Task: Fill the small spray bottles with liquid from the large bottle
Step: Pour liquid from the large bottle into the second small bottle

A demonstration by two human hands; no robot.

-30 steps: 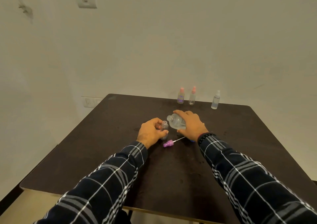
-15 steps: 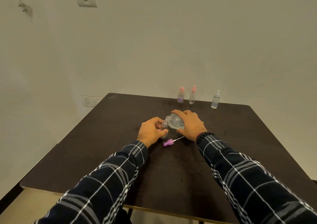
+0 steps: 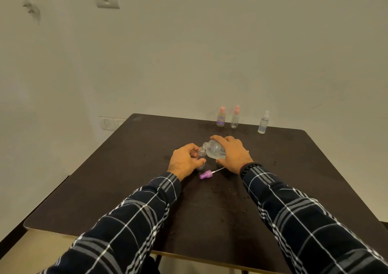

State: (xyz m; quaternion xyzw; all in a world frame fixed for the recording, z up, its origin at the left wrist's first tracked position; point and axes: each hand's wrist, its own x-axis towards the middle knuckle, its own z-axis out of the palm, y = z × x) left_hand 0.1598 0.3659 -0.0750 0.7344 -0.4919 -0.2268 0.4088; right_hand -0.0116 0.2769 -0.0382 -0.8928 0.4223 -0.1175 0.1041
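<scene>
My left hand grips a small clear bottle standing upright and uncapped in the middle of the dark table. My right hand holds the large clear bottle tipped leftward, its open mouth just above the small bottle's neck. A purple spray head with its white dip tube lies on the table just in front of both hands.
Three small spray bottles stand along the table's far edge: one with a pink cap and purple label, a clear one with a pink cap, and a white-capped one. A wall rises right behind the table.
The large bottle's mouth has shifted slightly closer to the small bottle's neck. Both hands otherwise stay in place.
</scene>
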